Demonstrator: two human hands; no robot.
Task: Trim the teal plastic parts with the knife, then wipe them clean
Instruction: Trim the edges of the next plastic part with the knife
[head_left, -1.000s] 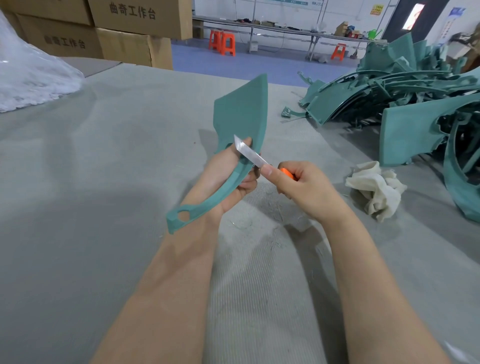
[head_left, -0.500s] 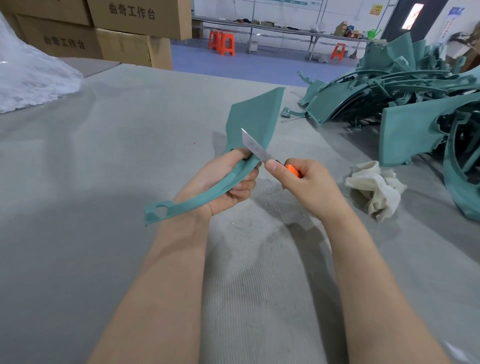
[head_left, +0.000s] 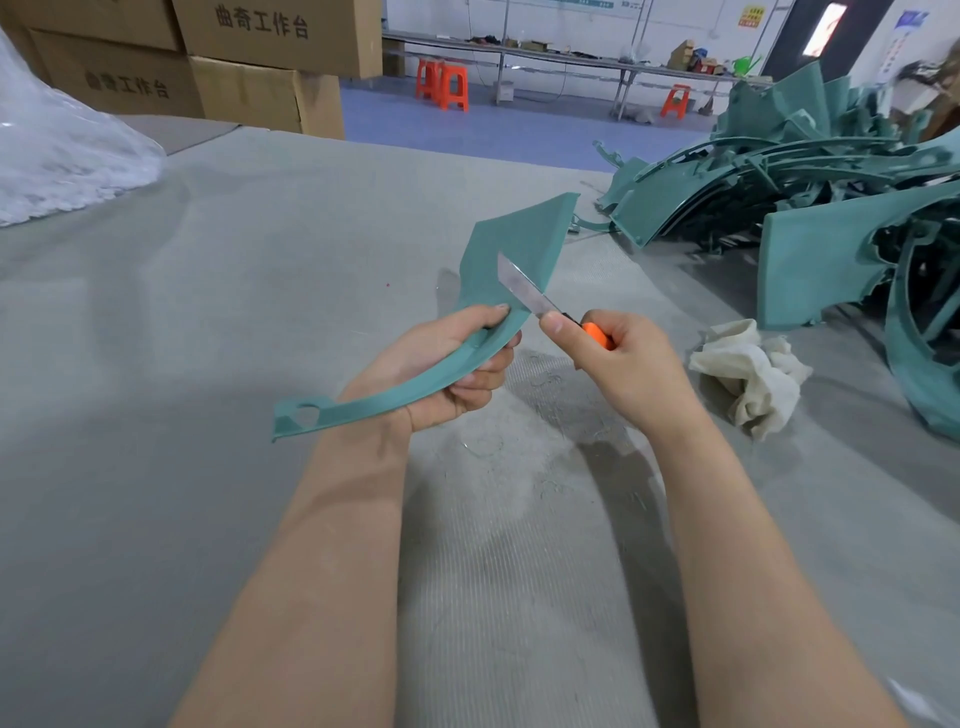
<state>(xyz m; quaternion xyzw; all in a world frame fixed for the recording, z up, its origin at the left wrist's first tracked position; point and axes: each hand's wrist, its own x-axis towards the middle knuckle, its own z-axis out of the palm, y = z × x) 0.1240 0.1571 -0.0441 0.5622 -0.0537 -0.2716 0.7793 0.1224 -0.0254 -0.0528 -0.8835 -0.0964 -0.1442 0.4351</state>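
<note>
Left hand (head_left: 415, 353) grips the teal plastic part (head_left: 524, 228) mid-strip, fingers wrapped under and thumb on top. The part is held up off the bench (head_left: 182, 338), above its middle. Its wide panel end points toward the far edge; its narrow end with a hole sticks out left past the wrist.

Right hand (head_left: 634, 374) is clamped on the knife (head_left: 522, 286) by its orange handle, with one fingertip forward near the blade base. The blade lies against the panel's near-right edge, tip pointing up and left. Hands are near each other, not touching.

Left half of the bench is open grey ribbed fabric right out to the left edge. Near edge not in view; both forearms come in from there. A crumpled off-white rag (head_left: 748, 374) lies on the bench just right of the right hand. A pile of teal parts (head_left: 810, 260) fills the far-right corner and runs down the right edge, crowding that side. A clear plastic bag (head_left: 62, 156) sits at the far-left corner.

Fine shavings (head_left: 540, 415) and pale dust are scattered on the fabric under and between the hands.

Beyond the far edge are cardboard boxes (head_left: 270, 31) stacked on the left, a blue floor (head_left: 493, 130), orange stools (head_left: 449, 88) and a long table (head_left: 571, 60) with clutter along the back wall.
</note>
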